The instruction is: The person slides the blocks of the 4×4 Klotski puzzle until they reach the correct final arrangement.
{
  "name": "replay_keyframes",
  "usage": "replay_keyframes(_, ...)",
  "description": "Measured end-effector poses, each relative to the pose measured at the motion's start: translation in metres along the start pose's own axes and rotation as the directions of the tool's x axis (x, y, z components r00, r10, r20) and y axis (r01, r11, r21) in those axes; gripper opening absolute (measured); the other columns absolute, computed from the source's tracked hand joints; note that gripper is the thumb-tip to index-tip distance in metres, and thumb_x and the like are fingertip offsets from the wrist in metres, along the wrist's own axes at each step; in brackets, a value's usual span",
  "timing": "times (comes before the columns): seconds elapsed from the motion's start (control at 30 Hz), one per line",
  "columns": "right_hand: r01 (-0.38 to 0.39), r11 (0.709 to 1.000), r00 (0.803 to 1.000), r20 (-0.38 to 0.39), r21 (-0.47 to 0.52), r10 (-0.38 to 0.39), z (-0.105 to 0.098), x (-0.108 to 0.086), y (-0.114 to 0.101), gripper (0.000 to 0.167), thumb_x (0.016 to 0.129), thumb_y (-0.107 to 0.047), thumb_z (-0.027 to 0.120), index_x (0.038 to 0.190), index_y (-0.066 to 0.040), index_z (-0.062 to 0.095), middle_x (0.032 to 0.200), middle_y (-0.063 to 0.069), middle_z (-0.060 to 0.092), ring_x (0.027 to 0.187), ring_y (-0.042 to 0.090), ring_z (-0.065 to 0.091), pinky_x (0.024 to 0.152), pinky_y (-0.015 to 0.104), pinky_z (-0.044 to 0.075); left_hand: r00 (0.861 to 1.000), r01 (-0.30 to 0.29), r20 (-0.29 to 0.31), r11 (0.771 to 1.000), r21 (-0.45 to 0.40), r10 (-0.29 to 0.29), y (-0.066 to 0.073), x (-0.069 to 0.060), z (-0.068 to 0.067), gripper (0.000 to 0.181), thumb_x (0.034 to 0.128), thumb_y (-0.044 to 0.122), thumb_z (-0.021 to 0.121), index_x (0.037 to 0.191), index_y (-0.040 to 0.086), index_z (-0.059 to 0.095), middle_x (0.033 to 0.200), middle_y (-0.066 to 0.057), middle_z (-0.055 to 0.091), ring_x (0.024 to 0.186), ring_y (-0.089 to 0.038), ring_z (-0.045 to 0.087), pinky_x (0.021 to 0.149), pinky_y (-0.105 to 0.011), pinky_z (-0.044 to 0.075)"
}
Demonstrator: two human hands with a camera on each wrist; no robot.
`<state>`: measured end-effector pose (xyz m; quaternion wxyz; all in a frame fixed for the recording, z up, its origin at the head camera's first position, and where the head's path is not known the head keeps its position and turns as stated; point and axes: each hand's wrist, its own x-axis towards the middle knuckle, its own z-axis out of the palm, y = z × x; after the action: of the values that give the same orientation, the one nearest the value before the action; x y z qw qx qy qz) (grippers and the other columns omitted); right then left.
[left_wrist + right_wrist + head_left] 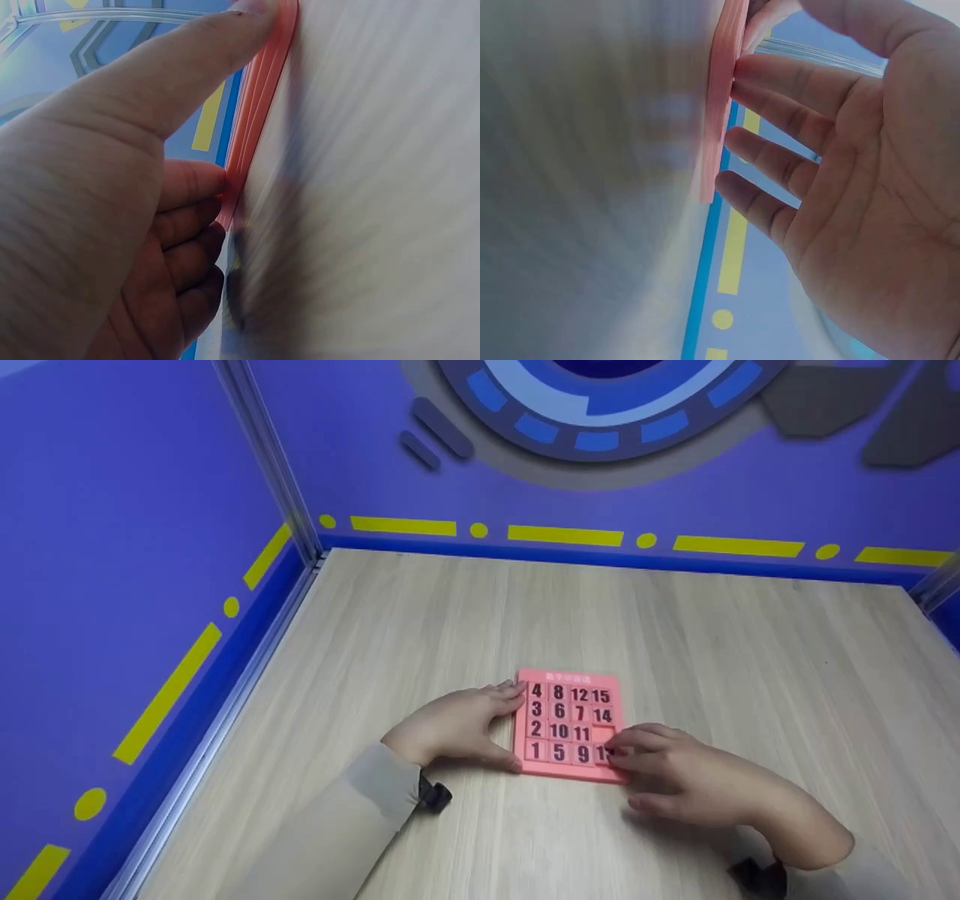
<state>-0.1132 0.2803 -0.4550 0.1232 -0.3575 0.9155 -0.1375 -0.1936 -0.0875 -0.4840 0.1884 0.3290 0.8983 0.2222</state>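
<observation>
A pink sliding number puzzle (pixel 568 773) lies flat on the wooden table, its numbered tiles set in rows. One vacant slot shows at the right end of the third row, just above the tile "13" (pixel 601 753). My left hand (pixel 450 725) rests along the puzzle's left side, thumb at the lower corner and fingers higher up, touching its edge (pixel 259 105). On the right side, my right hand (pixel 694 776) has its fingertips on tile "13", partly covering it. In the right wrist view, its fingers extend loosely towards the puzzle's side (pixel 721 97), the thumb apart.
The wooden table (pixel 420 622) reaches back to a blue panel wall (pixel 360 457) with yellow dashes. Another blue panel (pixel 112 547) stands along the left, joined by a metal post (pixel 262 450). Black straps (pixel 433 793) sit at both wrists.
</observation>
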Motion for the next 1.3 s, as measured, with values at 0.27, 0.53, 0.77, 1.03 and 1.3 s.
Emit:
replay_keyframes(0.27, 0.036, 0.999, 0.999, 0.023, -0.020, -0.036, -0.002, -0.003, -0.005, 0.059, 0.104, -0.045, 0.080, 0.155, -0.018, 0.071, 0.164, 0.001, 0.063, 0.155, 0.038, 0.057, 0.127, 0.067, 0.050, 1.000, 0.005, -0.001, 1.000, 0.005, -0.005, -0.001, -0.001, 0.000, 0.112, 0.0874, 0.060, 0.094, 0.176, 0.018, 0.039, 0.189, 0.006, 0.023, 0.178, -0.018, 0.022, 0.147, -0.043, 0.023)
replay_keyframes(0.53, -0.114, 0.993, 0.993, -0.038, -0.011, 0.113, -0.004, 0.006, 0.000, 0.064, 0.105, -0.047, 0.080, 0.163, -0.024, 0.064, 0.174, 0.010, 0.054, 0.159, 0.045, 0.055, 0.127, 0.070, 0.051, 1.000, -0.003, 0.003, 1.000, 0.000, 0.003, -0.001, 0.001, 0.001, 0.113, 0.0856, 0.059, 0.094, 0.176, 0.018, 0.040, 0.189, 0.005, 0.022, 0.177, -0.019, 0.022, 0.147, -0.043, 0.022)
replay_keyframes(0.77, -0.170, 0.985, 0.985, -0.001, 0.018, 0.170, -0.004, 0.018, 0.013, 0.076, 0.105, -0.050, 0.078, 0.168, -0.014, 0.056, 0.178, 0.013, 0.050, 0.164, 0.046, 0.049, 0.132, 0.069, 0.045, 1.000, 0.001, 0.005, 1.000, -0.005, -0.001, -0.001, 0.002, 0.003, 0.113, 0.0859, 0.058, 0.096, 0.175, 0.016, 0.040, 0.189, 0.005, 0.023, 0.177, -0.018, 0.023, 0.147, -0.042, 0.022)
replay_keyframes(1.03, -0.186, 0.982, 0.982, 0.050, 0.032, 0.184, -0.005, 0.020, 0.017, 0.078, 0.107, -0.057, 0.073, 0.169, -0.013, 0.055, 0.183, 0.010, 0.044, 0.168, 0.046, 0.043, 0.134, 0.071, 0.041, 1.000, 0.004, 0.004, 1.000, -0.008, -0.004, 0.001, 0.001, -0.003, 0.113, 0.0851, 0.057, 0.096, 0.175, 0.016, 0.042, 0.189, 0.004, 0.025, 0.177, -0.017, 0.024, 0.147, -0.040, 0.023)
replay_keyframes(1.3, -0.183, 0.983, 0.982, 0.039, 0.003, 0.183, -0.003, 0.020, 0.014, 0.071, 0.108, -0.055, 0.073, 0.166, -0.017, 0.060, 0.179, 0.006, 0.051, 0.167, 0.043, 0.046, 0.133, 0.070, 0.043, 1.000, 0.003, 0.004, 1.000, 0.013, -0.003, 0.003, -0.001, -0.002, 0.113, 0.0856, 0.058, 0.095, 0.175, 0.016, 0.041, 0.189, 0.003, 0.024, 0.177, -0.019, 0.024, 0.147, -0.042, 0.023)
